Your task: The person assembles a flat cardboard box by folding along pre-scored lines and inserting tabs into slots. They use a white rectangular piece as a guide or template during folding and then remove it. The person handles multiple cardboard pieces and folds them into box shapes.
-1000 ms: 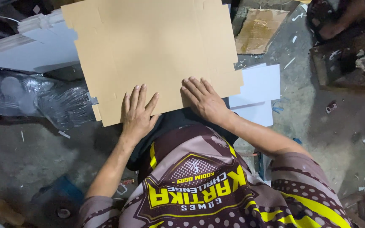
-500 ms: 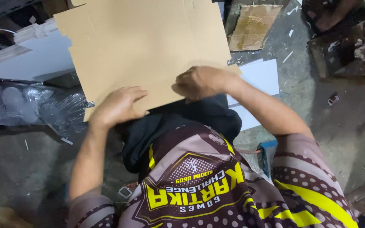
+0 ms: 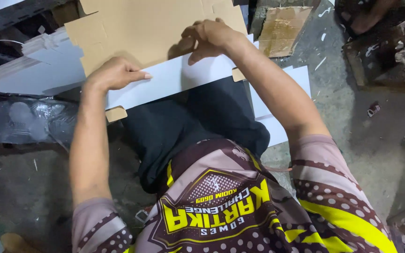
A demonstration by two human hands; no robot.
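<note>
- left hand (image 3: 113, 75) lies flat, fingers together, pressing the white folded flap (image 3: 174, 79) at middle left;
- right hand (image 3: 209, 37) is curled, pinching the flap's top edge, upper middle;
- brown cardboard sheet (image 3: 151, 28) fills the top

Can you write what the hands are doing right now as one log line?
left hand: pressing folded white flap | right hand: pressing same flap | cardboard sheet: brown, on lap

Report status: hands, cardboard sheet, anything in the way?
Left hand pressing the white folded flap flat. Right hand gripping the fold on the brown cardboard sheet. Nothing blocking the fold.
</note>
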